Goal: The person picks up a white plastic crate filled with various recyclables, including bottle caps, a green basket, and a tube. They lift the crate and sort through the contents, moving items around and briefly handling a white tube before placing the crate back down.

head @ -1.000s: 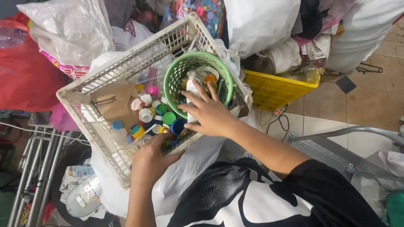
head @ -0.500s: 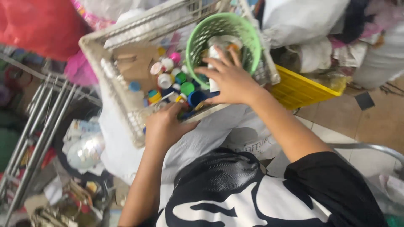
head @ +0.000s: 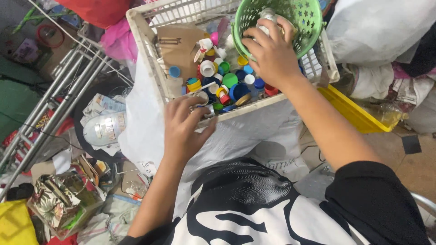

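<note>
We have our left hand at the near rim of the white crate, fingers curled around a small silvery ring-shaped piece, perhaps a metal lid or can end; it sits right at the crate's edge, pinched between thumb and fingertips. Such a piece looks light and stiff, and we judge its thin rim could be sharp or slippery, so a pinch across the rim suits it best. Just beyond it lie the loose caps, blue, green, red, yellow and white, heaped on the crate floor: small, hard, light plastic that would scatter easily and is best picked one by one by the edges. Our right hand reaches into the green basket, which rests tilted in the crate's far corner, fingers bent over a pale bottle; whether it truly grips it we cannot tell. A yellow bin stands beside the crate, and white sacks lie beyond.
</note>
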